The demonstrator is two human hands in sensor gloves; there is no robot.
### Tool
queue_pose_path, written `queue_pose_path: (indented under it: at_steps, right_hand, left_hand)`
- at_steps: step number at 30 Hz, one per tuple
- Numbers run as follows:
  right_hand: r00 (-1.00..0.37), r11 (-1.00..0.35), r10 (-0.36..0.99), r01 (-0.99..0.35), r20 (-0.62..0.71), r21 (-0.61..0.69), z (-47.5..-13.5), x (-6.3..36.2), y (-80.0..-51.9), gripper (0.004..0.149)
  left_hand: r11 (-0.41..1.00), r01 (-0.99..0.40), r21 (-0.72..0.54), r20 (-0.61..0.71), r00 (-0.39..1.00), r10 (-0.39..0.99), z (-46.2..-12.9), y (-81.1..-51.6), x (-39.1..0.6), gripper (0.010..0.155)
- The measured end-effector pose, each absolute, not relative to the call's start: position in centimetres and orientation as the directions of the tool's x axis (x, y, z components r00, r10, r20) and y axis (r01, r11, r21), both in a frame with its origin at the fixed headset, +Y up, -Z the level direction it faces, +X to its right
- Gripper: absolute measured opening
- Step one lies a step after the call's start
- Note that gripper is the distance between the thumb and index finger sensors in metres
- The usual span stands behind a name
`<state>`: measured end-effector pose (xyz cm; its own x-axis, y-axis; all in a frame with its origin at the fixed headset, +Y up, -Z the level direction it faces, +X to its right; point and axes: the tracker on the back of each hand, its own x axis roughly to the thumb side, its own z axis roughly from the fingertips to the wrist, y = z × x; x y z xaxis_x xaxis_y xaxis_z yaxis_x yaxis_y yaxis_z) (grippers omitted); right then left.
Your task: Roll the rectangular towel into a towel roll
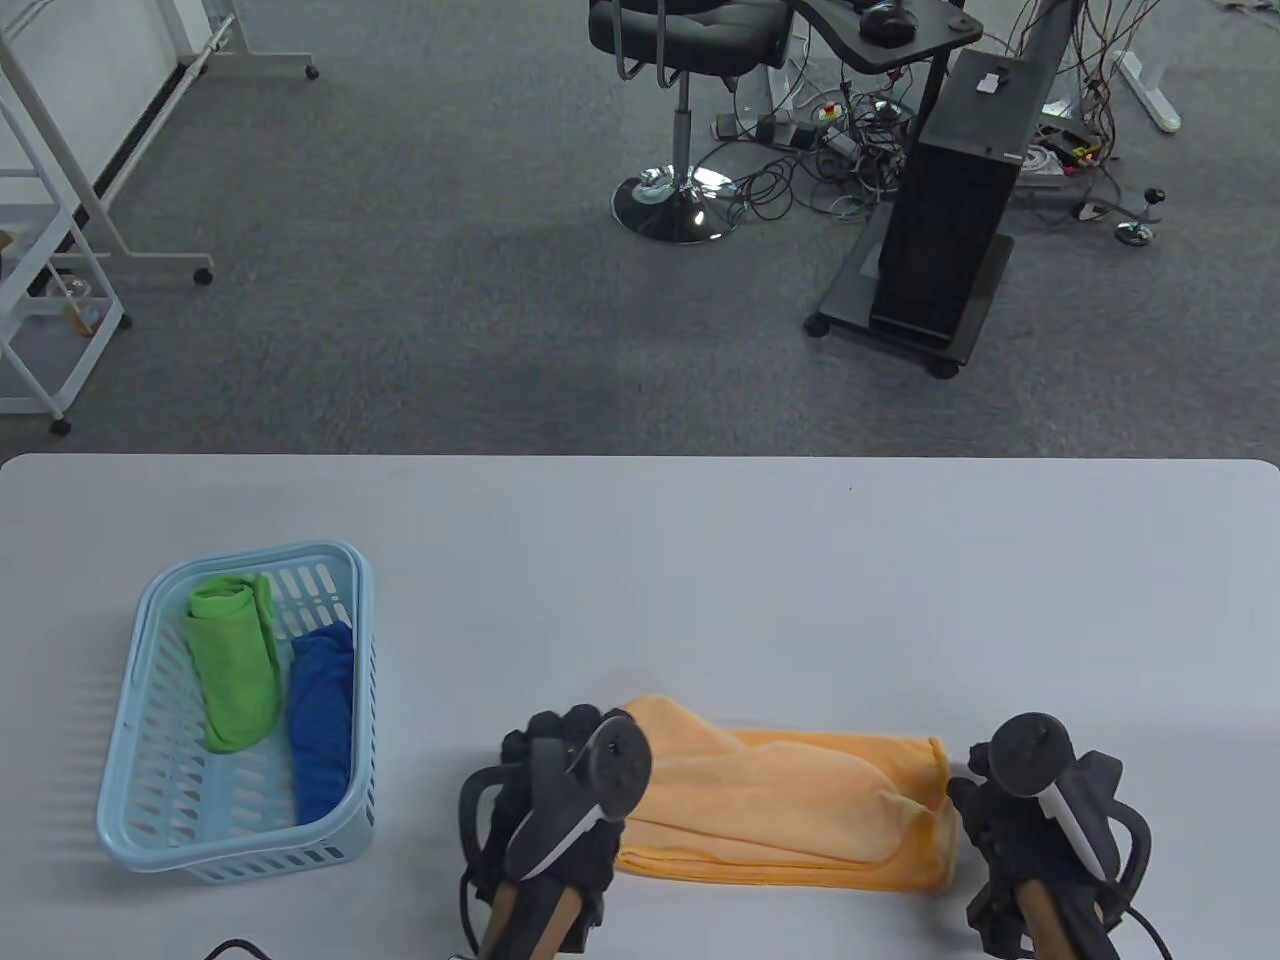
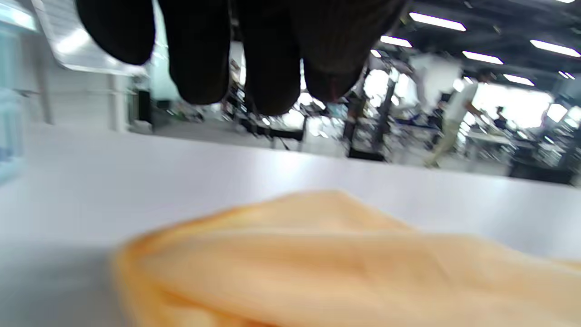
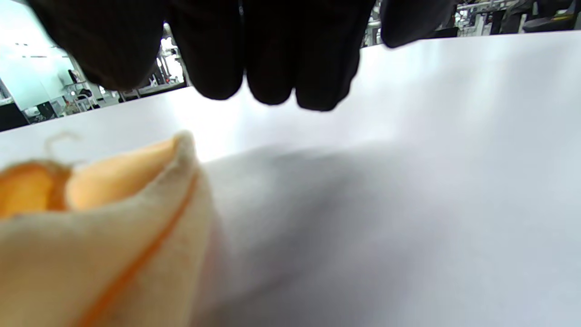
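An orange towel (image 1: 790,800) lies folded in a long loose bundle near the front edge of the white table (image 1: 700,580). My left hand (image 1: 555,745) sits at the towel's left end and my right hand (image 1: 975,800) at its right end. In the left wrist view the gloved fingers (image 2: 263,59) hang above the towel (image 2: 345,263) with a gap between them. The right wrist view shows the right fingers (image 3: 272,54) likewise above the table, with the towel's hemmed end (image 3: 91,236) below and to the left. Neither hand holds the cloth.
A light blue plastic basket (image 1: 250,560) stands at the left of the table. It holds a rolled green towel (image 1: 235,660) and a rolled blue towel (image 1: 322,720). Beyond the table's far edge are carpet, a chair and a black stand.
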<state>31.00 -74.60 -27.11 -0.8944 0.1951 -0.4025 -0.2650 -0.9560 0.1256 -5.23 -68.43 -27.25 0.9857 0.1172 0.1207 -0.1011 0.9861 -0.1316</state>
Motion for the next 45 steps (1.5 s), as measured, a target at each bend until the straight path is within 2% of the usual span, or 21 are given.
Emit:
queue_pose_path:
  at_steps: [2, 6, 10, 11, 12, 13, 14, 15, 19, 23, 27, 29, 31, 33, 36, 41, 43, 45]
  right_hand:
    - [-0.904, -0.947, 0.161, -0.255, -0.396, 0.197, -27.2, 30.9, -75.2, 0.059]
    - [-0.919, -0.931, 0.110, -0.229, -0.378, 0.284, -27.2, 30.8, -76.3, 0.058]
    - [-0.925, -0.931, 0.111, -0.225, -0.363, 0.289, -27.3, 30.0, -76.9, 0.070]
    - [-0.933, -0.931, 0.069, -0.187, -0.354, 0.313, -27.4, 29.6, -77.2, 0.070]
    - [-0.936, -0.939, 0.019, -0.137, -0.350, 0.314, -27.4, 29.3, -77.3, 0.067]
    - [-0.941, -0.952, -0.039, -0.068, -0.336, 0.300, -27.5, 29.1, -77.5, 0.058]
    - [-0.942, -0.960, -0.063, -0.033, -0.328, 0.278, -27.6, 28.9, -77.4, 0.053]
    - [-0.940, -0.965, -0.051, -0.041, -0.337, 0.261, -27.6, 28.9, -77.5, 0.049]
    - [-0.928, -0.967, -0.063, -0.034, -0.368, 0.252, -27.5, 29.3, -77.4, 0.046]
    - [-0.896, -0.968, -0.091, -0.023, -0.435, 0.250, -27.5, 30.7, -77.4, 0.047]
    - [-0.864, -0.971, -0.093, -0.032, -0.495, 0.238, -27.5, 32.0, -77.4, 0.047]
    - [-0.855, -0.970, -0.103, -0.028, -0.508, 0.243, -27.5, 32.3, -77.4, 0.046]
    - [-0.840, -0.969, -0.115, -0.021, -0.530, 0.245, -27.4, 32.8, -77.4, 0.047]
    - [-0.828, -0.970, -0.123, -0.015, -0.547, 0.241, -27.3, 33.2, -77.3, 0.047]
    - [-0.817, -0.971, -0.131, -0.008, -0.562, 0.239, -27.1, 33.7, -77.2, 0.049]
    - [-0.819, -0.969, -0.140, -0.001, -0.557, 0.245, -27.2, 33.5, -77.3, 0.049]
    - [-0.820, -0.969, -0.138, -0.005, -0.556, 0.248, -27.2, 33.5, -77.4, 0.049]
    - [-0.820, -0.968, -0.137, -0.006, -0.555, 0.249, -27.2, 33.4, -77.3, 0.049]
  left_hand:
    - [0.967, -0.033, -0.254, 0.291, 0.950, 0.109, -29.3, -70.4, -0.7, 0.056]
    - [0.913, 0.064, -0.402, 0.419, 0.900, 0.122, -31.3, -74.3, 5.9, 0.064]
    - [0.911, 0.185, -0.368, 0.471, 0.882, 0.011, -31.6, -75.9, 9.1, 0.081]
    - [0.932, 0.210, -0.295, 0.462, 0.885, -0.053, -31.6, -75.8, 9.3, 0.079]
    - [0.950, 0.212, -0.228, 0.462, 0.883, -0.086, -31.6, -75.5, 9.3, 0.070]
    - [0.968, 0.191, -0.162, 0.446, 0.889, -0.101, -31.6, -74.8, 9.0, 0.056]
    - [0.978, 0.145, -0.151, 0.404, 0.912, -0.072, -31.6, -73.8, 8.3, 0.044]
    - [0.981, 0.114, -0.155, 0.375, 0.926, -0.048, -31.6, -73.1, 7.7, 0.042]
    - [1.000, -0.021, 0.015, 0.208, 0.978, 0.017, -30.5, -67.2, 1.3, 0.042]
    - [0.988, -0.072, 0.137, 0.064, 0.996, 0.063, -28.4, -63.0, -6.6, 0.040]
    - [0.986, 0.028, 0.165, -0.101, 0.995, -0.011, -26.1, -61.3, -13.2, 0.042]
    - [0.990, 0.094, 0.101, -0.148, 0.986, -0.078, -25.2, -61.3, -15.2, 0.045]
    - [0.990, 0.138, 0.023, -0.139, 0.981, -0.133, -24.2, -61.5, -16.8, 0.057]
    - [0.993, 0.119, 0.009, -0.124, 0.985, -0.117, -23.6, -61.3, -17.6, 0.068]
    - [0.999, -0.029, 0.031, -0.072, 0.997, 0.031, -23.0, -60.8, -18.2, 0.074]
    - [0.991, -0.108, 0.078, 0.004, 0.994, 0.109, -23.2, -59.9, -17.1, 0.071]
    - [0.987, -0.135, 0.091, 0.030, 0.991, 0.133, -23.7, -59.8, -16.5, 0.060]
    - [0.994, -0.100, 0.046, 0.033, 0.995, 0.098, -24.7, -60.7, -15.8, 0.050]
